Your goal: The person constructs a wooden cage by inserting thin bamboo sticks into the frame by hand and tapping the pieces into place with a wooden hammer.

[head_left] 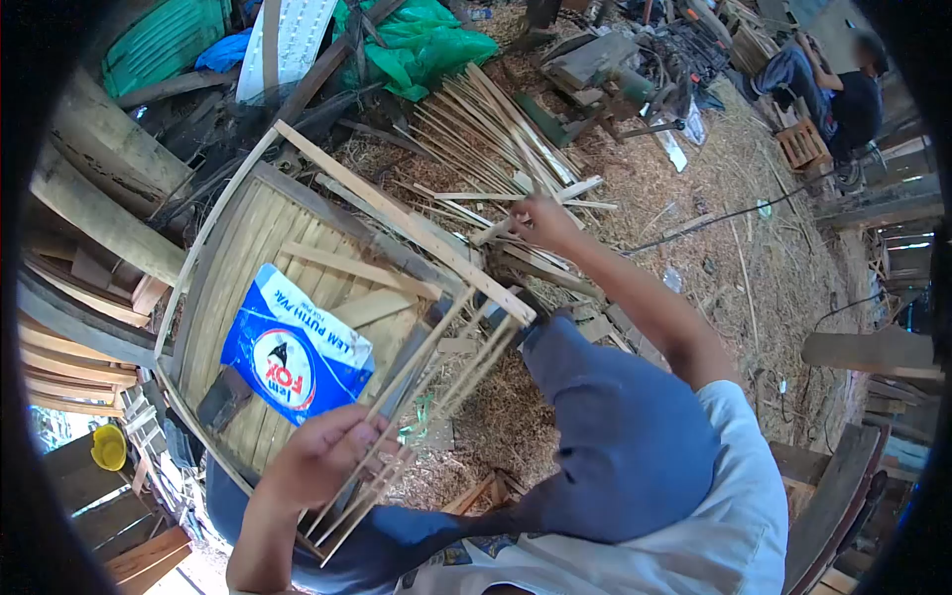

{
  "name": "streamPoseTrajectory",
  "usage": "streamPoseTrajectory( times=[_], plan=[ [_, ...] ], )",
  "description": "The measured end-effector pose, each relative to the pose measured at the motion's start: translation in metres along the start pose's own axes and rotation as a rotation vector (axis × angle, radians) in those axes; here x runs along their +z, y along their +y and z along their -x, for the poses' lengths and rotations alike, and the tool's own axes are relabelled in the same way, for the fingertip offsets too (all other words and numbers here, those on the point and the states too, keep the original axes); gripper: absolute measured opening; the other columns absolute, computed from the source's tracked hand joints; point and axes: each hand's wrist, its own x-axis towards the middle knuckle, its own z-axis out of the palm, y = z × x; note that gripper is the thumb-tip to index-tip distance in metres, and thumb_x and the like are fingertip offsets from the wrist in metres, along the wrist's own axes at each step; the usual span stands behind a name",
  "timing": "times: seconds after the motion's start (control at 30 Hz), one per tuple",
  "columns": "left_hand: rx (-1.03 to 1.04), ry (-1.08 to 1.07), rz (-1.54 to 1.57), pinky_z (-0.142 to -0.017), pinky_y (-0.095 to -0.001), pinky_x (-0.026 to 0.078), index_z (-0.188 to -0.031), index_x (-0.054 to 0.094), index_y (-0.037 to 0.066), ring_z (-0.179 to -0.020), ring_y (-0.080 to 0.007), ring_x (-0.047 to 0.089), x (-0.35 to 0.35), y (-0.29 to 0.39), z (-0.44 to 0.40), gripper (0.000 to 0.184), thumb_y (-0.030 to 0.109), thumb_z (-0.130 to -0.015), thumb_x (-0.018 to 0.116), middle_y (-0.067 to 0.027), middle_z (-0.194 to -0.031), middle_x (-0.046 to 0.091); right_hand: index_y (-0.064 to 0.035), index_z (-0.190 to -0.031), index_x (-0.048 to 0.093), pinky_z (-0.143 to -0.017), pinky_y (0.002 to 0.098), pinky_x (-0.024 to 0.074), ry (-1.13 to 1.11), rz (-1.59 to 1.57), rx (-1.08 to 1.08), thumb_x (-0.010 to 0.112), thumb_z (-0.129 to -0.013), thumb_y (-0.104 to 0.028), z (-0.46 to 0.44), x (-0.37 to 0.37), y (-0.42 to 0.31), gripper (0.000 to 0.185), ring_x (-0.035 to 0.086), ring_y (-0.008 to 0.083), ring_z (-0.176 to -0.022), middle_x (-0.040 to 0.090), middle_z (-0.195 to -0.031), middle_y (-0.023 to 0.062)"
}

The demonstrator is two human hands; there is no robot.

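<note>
My left hand is closed around the thin slats at the near side of a light wooden frame, which has one curved side. The frame leans tilted over a slatted wooden surface. On that surface lies a blue and white bag of Fox white PVAc glue, with a small dark block beside it. My right hand is stretched past the frame to some loose wooden strips. Its fingers are curled; whether they grip a strip cannot be made out.
Long thin strips lie fanned out on the shaving-covered floor. Green plastic sheeting and stacked timber stand to the left. Another person sits at the far right near a wooden crate. A dark cable crosses the floor.
</note>
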Motion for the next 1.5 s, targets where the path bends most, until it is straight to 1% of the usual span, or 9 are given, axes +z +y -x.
streamPoseTrajectory(
  times=[0.13,0.4,0.67,0.87,0.97,1.1,1.23,1.43,1.5],
  plan=[
    [-0.057,0.036,-0.001,-0.069,-0.0257,0.051,-0.107,0.066,-0.001,-0.076,-0.009,0.06,0.001,0.007,0.001,0.021,0.01,-0.107,0.048,-0.0034,-0.088,0.066,-0.0038,-0.091,0.069,-0.077,0.0498,0.0514,0.312,0.125,0.04,0.067,-0.086,-0.013,-0.066,0.027,0.017,0.011,0.063,0.0367,-0.096,0.065,-0.093,0.0176],
    [-0.051,0.011,0.022,-0.068,-0.0254,0.048,-0.112,0.065,-0.004,-0.077,-0.0084,0.057,-0.003,0.002,-0.002,0.022,0.008,-0.106,0.047,-0.0042,-0.085,0.063,-0.0104,-0.093,0.072,-0.084,0.0452,0.0563,0.206,0.401,0.343,0.066,-0.082,-0.008,-0.085,0.06,0.027,0.013,0.065,0.0323,-0.102,0.065,-0.101,0.0114],
    [0.054,0.054,-0.114,-0.068,-0.024,0.046,-0.111,0.065,-0.005,-0.078,-0.0066,0.055,-0.005,-0.001,0.0,0.017,0.006,-0.104,0.054,-0.0033,-0.085,0.064,-0.009,-0.098,0.073,-0.081,0.0498,0.0524,0.209,0.523,0.282,0.068,-0.085,-0.015,-0.083,0.068,0.033,0.015,0.064,0.0366,-0.096,0.064,-0.096,0.0157],
    [-0.023,0.011,-0.068,-0.078,-0.0268,0.052,-0.116,0.065,-0.004,-0.087,-0.0096,0.063,-0.007,-0.002,-0.001,0.021,0.009,-0.104,0.053,-0.0044,-0.095,0.069,-0.0049,-0.101,0.069,-0.075,0.0525,0.0509,0.29,0.215,0.357,0.068,-0.083,-0.01,-0.089,0.075,0.049,0.019,0.064,0.0383,-0.086,0.065,-0.092,0.0186],
    [-0.037,-0.001,-0.054,-0.078,-0.0272,0.053,-0.115,0.065,-0.004,-0.087,-0.0103,0.064,-0.007,0.003,-0.001,0.021,0.009,-0.105,0.052,-0.0047,-0.095,0.07,-0.0051,-0.107,0.066,-0.08,0.0489,0.0522,0.218,0.051,0.371,0.062,-0.088,-0.007,-0.085,0.063,0.044,0.019,0.065,0.0393,-0.097,0.064,-0.102,0.0227],
    [-0.034,0.029,-0.049,-0.07,-0.0247,0.048,-0.115,0.063,-0.004,-0.08,-0.0073,0.058,-0.004,-0.005,-0.003,0.02,0.009,-0.105,0.052,-0.0023,-0.085,0.064,-0.0033,-0.11,0.063,-0.075,0.0416,0.0509,0.487,-0.265,0.156,0.061,-0.091,-0.005,-0.087,0.042,0.03,0.02,0.065,0.0321,-0.088,0.064,-0.095,0.0192],
    [0.147,0.041,-0.174,-0.075,-0.0254,0.05,-0.117,0.063,-0.003,-0.086,-0.0096,0.062,-0.001,-0.01,-0.004,0.023,0.013,-0.107,0.051,-0.0054,-0.094,0.069,-0.0033,-0.113,0.066,-0.072,0.0298,0.0472,0.594,-0.39,0.047,0.057,-0.095,-0.002,-0.089,-0.054,-0.042,0.02,0.057,0.0198,-0.076,0.063,-0.093,0.0115],
    [0.084,0.024,-0.073,-0.074,-0.0271,0.054,-0.12,0.06,-0.001,-0.091,-0.0124,0.065,0.002,-0.011,0.001,0.027,0.02,-0.108,0.048,-0.0081,-0.105,0.069,-0.0033,-0.103,0.07,-0.07,0.0403,0.0506,0.138,-0.114,0.041,0.065,-0.092,-0.02,-0.039,-0.154,-0.109,0.021,0.066,0.0302,-0.075,0.07,-0.089,0.018],
    [0.219,0.051,-0.153,-0.071,-0.0271,0.055,-0.121,0.059,-0.001,-0.087,-0.0122,0.065,0.005,-0.015,0.002,0.028,0.021,-0.108,0.047,-0.0078,-0.104,0.069,-0.0021,-0.101,0.069,-0.07,0.0423,0.0509,0.072,0.054,0.083,0.066,-0.089,-0.02,-0.023,-0.149,-0.084,0.021,0.067,0.0331,-0.077,0.069,-0.087,0.0193]
  ],
)
